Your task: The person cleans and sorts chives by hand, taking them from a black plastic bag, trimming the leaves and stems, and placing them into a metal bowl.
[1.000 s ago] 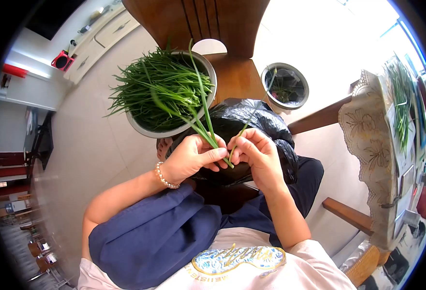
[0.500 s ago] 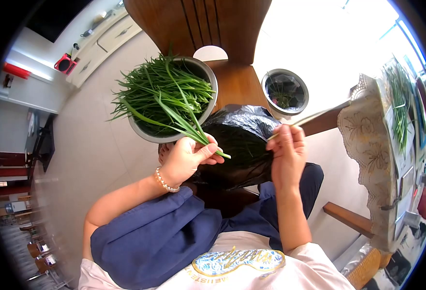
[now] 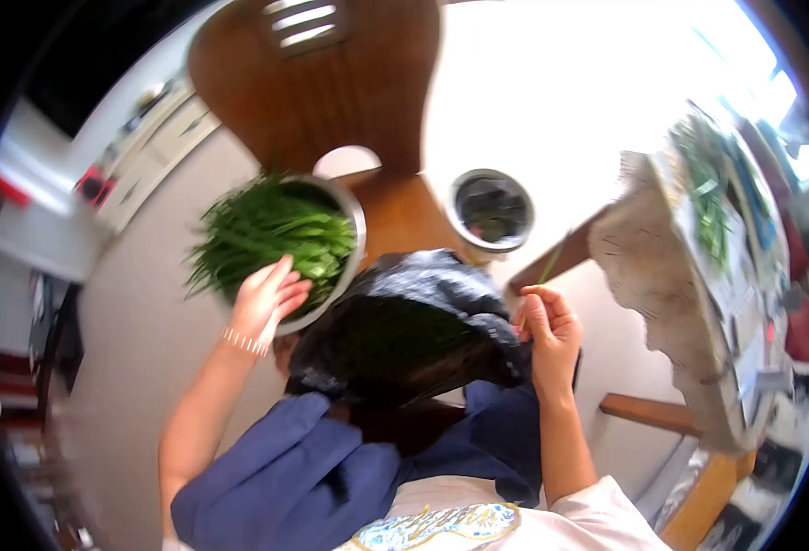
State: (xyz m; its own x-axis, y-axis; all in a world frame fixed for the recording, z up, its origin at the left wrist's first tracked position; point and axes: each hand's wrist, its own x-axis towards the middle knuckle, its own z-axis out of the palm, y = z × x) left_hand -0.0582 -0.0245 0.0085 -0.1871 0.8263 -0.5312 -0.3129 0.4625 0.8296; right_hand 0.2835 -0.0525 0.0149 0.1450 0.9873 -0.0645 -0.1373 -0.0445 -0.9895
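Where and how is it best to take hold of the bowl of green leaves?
Probably by the right rim of the bowl, coming from the right, thumb inside, fingers outside: that curved edge shows bare, while the leaves hang over the left.

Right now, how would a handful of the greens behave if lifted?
Probably floppy: the greens have long, thin leaves that hang out past the rim of the bowl. A handful should be light for its bulk, being slender leaves. Neighbors might drag along, since they lie heaped and overlapping.
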